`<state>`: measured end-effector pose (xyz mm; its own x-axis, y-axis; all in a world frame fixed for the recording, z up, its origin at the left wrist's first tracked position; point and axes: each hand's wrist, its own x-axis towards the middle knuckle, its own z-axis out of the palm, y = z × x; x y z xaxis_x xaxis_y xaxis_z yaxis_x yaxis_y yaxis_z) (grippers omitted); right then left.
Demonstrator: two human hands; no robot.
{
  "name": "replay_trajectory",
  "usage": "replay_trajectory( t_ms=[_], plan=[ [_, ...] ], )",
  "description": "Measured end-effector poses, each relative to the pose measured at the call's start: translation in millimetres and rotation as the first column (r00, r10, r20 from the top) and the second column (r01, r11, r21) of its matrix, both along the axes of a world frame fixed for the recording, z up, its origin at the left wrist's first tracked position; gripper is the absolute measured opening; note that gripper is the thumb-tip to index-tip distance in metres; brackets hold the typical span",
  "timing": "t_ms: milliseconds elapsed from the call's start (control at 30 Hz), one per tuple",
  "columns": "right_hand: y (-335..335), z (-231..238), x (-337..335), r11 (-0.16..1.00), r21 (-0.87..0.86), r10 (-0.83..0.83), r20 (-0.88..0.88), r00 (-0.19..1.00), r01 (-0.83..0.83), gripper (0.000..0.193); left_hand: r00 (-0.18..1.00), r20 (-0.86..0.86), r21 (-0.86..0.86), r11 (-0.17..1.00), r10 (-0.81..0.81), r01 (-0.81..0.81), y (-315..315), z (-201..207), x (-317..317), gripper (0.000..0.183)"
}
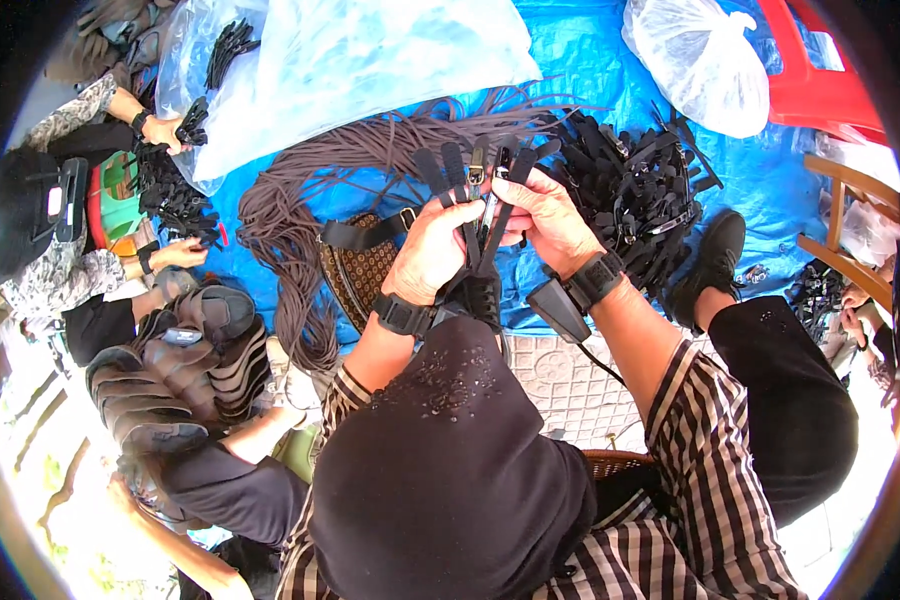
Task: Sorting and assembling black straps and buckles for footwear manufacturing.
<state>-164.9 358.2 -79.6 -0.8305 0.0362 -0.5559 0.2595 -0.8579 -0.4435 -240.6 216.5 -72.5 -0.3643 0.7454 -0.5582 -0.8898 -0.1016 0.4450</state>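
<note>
Before me, both hands hold a small bunch of black straps with metal buckles. My left hand (430, 245) is closed round several strap ends (453, 165), which fan out above the thumb; a gold-coloured buckle (477, 165) shows among them. My right hand (555, 220) pinches a black strap with a silver-coloured buckle (503, 160), close beside the left. Between the hands the straps' lower parts hang down, partly hidden by the fingers. Small shiny bits (450, 385) lie on the black cloth over my knee.
A heap of black buckled straps (630, 190) lies right on the blue tarp (580, 50); long brown cords (280, 210) and a patterned bag (355, 275) lie left. Plastic bags (700, 65) and a red chair (820, 75) stand beyond. At left, a person handles straps near stacked soles (180, 370).
</note>
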Motion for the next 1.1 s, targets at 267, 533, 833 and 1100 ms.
replay_trajectory(
  t_ms=[267, 533, 833, 1100],
  plan=[
    [0, -3, 1, 0.996, 0.087, -0.037, 0.089, 0.995, 0.03, 0.014, 0.998, -0.025, -0.014, 0.998, -0.055, 0.054, 8, 8, 2, 0.032],
    [5, -9, 4, 0.998, 0.052, 0.043, 0.008, 0.999, -0.044, 0.016, 0.962, -0.234, -0.107, 0.988, -0.138, 0.116, 5, 2, 2, 0.03],
    [2, -39, 25, 0.992, 0.127, -0.016, 0.236, 0.972, -0.014, 0.025, 0.957, -0.288, -0.214, 0.977, -0.049, -0.015, 1, -5, -1, 0.023],
    [-2, -62, 36, 0.912, 0.395, -0.046, 0.364, 0.93, -0.109, 0.012, 0.967, -0.253, -0.198, 0.977, 0.027, -0.079, -1, -13, -3, 0.025]
  ],
)
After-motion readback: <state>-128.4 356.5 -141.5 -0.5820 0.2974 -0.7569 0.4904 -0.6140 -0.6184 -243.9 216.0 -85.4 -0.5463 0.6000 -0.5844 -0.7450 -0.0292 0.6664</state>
